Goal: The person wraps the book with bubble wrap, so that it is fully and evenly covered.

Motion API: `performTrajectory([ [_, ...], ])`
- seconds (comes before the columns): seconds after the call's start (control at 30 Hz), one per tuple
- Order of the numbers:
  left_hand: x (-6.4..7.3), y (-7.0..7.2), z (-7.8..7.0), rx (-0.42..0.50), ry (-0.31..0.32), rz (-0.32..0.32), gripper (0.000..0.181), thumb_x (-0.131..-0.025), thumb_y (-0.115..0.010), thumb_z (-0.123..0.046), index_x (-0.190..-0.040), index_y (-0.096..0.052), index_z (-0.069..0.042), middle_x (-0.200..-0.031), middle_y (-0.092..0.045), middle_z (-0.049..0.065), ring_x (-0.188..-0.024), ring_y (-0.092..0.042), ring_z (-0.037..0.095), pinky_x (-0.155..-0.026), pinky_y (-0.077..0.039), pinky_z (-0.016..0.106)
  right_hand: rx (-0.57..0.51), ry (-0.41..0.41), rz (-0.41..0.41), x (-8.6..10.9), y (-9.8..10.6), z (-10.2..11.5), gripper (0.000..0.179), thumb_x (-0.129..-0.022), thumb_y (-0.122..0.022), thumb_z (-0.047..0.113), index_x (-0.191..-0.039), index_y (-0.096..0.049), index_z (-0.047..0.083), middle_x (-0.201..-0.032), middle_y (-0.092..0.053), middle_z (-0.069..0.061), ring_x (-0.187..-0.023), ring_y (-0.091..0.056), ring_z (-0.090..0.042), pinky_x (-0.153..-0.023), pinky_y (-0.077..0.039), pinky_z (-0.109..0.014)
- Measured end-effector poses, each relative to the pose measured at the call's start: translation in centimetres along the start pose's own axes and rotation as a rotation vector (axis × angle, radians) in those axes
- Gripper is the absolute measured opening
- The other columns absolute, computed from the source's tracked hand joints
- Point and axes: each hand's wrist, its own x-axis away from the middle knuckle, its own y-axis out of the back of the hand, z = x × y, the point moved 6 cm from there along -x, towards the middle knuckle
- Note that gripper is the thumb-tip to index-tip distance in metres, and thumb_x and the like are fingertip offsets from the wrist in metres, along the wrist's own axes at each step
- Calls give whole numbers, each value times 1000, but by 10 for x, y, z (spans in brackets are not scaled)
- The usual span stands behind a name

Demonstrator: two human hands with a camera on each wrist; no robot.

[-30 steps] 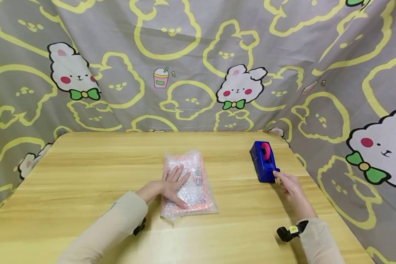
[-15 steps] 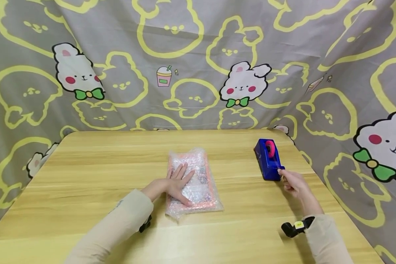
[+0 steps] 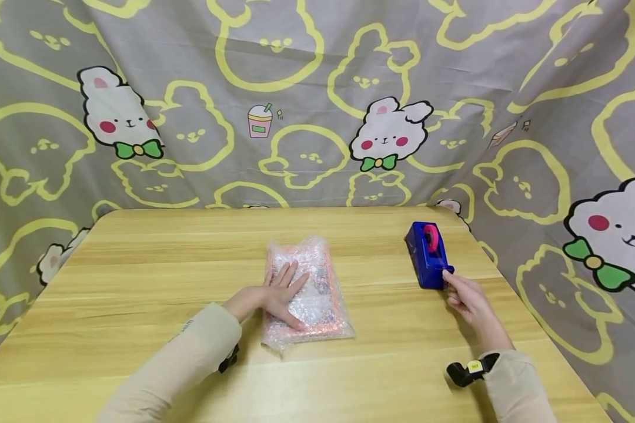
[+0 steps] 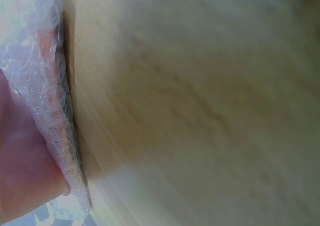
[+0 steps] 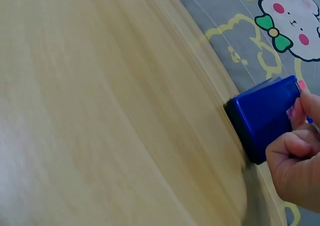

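Note:
A flat, orange-edged thing in a bubble wrap package (image 3: 317,308) lies on the wooden table. My left hand (image 3: 283,301) rests on it with fingers spread; the left wrist view shows part of the palm against the bubble wrap (image 4: 50,96). To the right stands a blue tape dispenser (image 3: 420,258) bearing a pink roll of tape (image 3: 431,238). At the dispenser's cutter end, my right hand (image 3: 471,302) pinches the tape's end between thumb and forefinger, the other fingers curled. In the right wrist view a bit of pink tape (image 5: 301,85) shows at the fingertips.
The wooden table (image 3: 153,252) extends around both things. A grey curtain (image 3: 307,59) with rabbit prints hangs behind the table and along its right side, close to the tape dispenser. Small black cameras (image 3: 460,374) sit on the wrists.
The head view shifts slightly. Both hands keep their places, the left on the bubble wrap package and the right at the tape dispenser's cutter end.

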Motion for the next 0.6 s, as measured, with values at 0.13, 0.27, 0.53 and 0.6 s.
performTrajectory([
  [0.13, -1, 1, 0, -17, -7, -8, 117, -69, -65, -63, -146, 10, -16, -146, 29, 16, -133, 27, 30, -104, 18, 53, -84, -29, 3, -1, -5, 0, 38, -96, -43, 13, -58, -41, 16, -49, -33, 10, -42, -27, -2, -44, -18, -14],
  [0.27, 0, -1, 0, -27, -13, 3, 118, -68, -65, -64, -146, 10, -15, -146, 28, 18, -133, 26, 32, -104, 18, 54, -97, -46, -2, -1, -5, -4, 39, -95, -43, 12, -57, -38, 17, -47, -31, 11, -41, -24, -1, -43, -16, -14],
  [0.53, 2, -1, 1, 5, -12, -10, 118, -68, -66, -63, -147, 8, -16, -146, 28, 17, -133, 26, 31, -104, 18, 54, -86, 20, 133, -18, 5, -8, 32, -77, -70, 18, -59, -44, 17, -50, -27, 14, -48, -13, 0, -45, -11, -13],
  [0.6, 0, -1, 1, 13, -17, -11, 118, -68, -66, -63, -147, 8, -16, -146, 28, 16, -133, 26, 31, -103, 18, 54, -59, 9, 97, -17, 5, -6, 30, -80, -65, 16, -58, -44, 17, -49, -28, 14, -45, -16, 1, -44, -13, -13],
])
